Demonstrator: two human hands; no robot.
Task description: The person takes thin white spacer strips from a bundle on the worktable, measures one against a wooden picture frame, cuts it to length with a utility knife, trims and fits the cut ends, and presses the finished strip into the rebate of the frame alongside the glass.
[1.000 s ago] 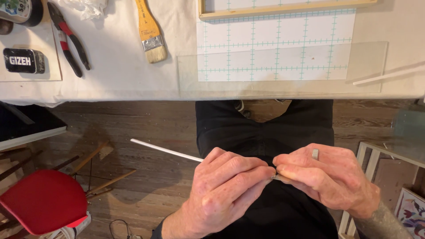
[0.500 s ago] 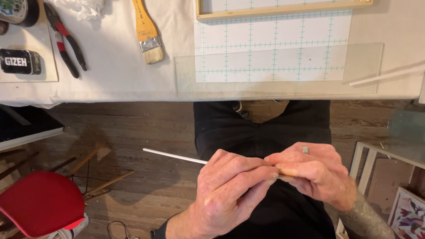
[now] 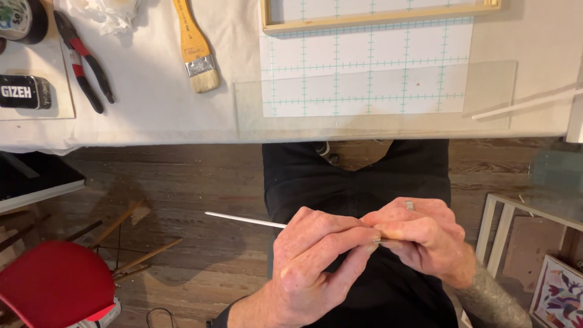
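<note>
Over my lap, my left hand point(image 3: 316, 258) and my right hand point(image 3: 422, 237) meet fingertip to fingertip around a thin white strip point(image 3: 243, 219). The strip sticks out to the left from under my left hand; its right end is hidden between the fingers. A small metal tip shows where the fingers meet, and I cannot tell what it belongs to. A ring is on a finger of my right hand. My legs are in black trousers point(image 3: 358, 176) below the hands.
A white table point(image 3: 152, 103) carries a clear glass pane point(image 3: 376, 97) over a gridded sheet, a wooden frame point(image 3: 376, 15), a flat paintbrush point(image 3: 195, 51), red-handled pliers point(image 3: 85, 64), a small black tin point(image 3: 24, 91) and another white strip point(image 3: 525, 103). A red stool point(image 3: 51, 285) stands lower left.
The white strip has slid rightwards through my left hand, so less of it sticks out on the left. Both hands stay together over my lap.
</note>
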